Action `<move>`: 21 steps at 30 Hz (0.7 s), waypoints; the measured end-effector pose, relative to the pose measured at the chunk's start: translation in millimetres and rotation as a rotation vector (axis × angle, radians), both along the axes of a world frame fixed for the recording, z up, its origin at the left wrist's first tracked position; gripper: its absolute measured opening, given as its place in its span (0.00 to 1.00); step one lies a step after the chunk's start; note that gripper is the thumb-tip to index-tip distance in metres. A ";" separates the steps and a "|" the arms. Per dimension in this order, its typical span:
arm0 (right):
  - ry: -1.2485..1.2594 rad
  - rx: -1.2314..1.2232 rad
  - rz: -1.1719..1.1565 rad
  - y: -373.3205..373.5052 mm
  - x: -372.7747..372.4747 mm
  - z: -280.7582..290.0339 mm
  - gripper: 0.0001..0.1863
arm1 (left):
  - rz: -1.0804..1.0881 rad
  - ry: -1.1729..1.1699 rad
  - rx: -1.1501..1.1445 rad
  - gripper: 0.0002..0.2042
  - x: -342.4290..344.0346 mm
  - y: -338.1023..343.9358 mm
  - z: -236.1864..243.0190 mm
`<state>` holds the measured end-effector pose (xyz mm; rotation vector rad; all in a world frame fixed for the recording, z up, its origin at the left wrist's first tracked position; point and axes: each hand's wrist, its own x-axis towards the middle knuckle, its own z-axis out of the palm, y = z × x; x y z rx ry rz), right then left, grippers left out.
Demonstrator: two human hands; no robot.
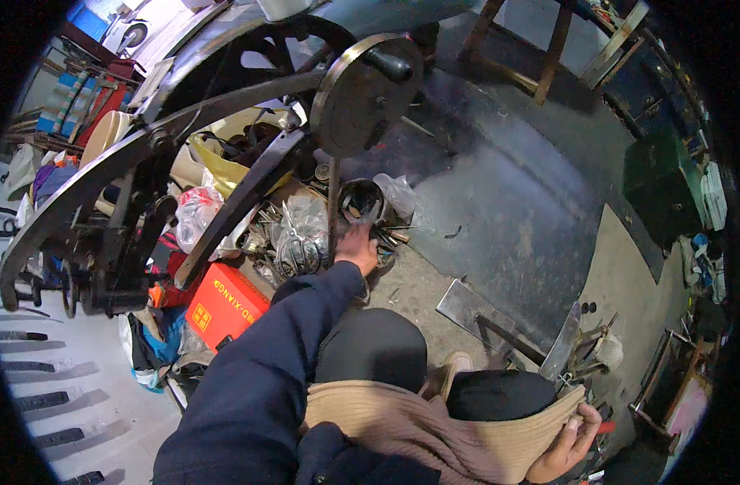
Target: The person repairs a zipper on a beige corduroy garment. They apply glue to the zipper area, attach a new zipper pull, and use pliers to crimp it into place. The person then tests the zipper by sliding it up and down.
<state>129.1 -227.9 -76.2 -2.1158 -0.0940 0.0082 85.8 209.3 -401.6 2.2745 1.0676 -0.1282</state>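
Note:
My left hand (357, 249) reaches forward to the rim of a dark round container (360, 199), among small tools. Its fingertips are blurred and partly hidden there, so I cannot make out whether they grip anything. Beside it lie scissors (299, 254) and a clear plastic bag (307, 218). A brown ribbed knitted cloth (435, 420) is spread over my lap. At its right end, my right hand (567, 446) is closed on the edge of the cloth, fingers bent round it.
A black hand-cranked machine with a large wheel (362, 101) stands at the front left, its arm above the tools. A red box (227, 305) sits left of my left forearm. Metal plates (477, 311) and loose tools lie at the right. A green box (663, 190) stands far right.

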 end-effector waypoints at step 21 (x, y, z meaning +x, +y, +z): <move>0.060 0.016 -0.045 7.9 0.5 23.0 0.12 | 0.223 -0.007 0.233 0.28 13.2 86.2 -118.9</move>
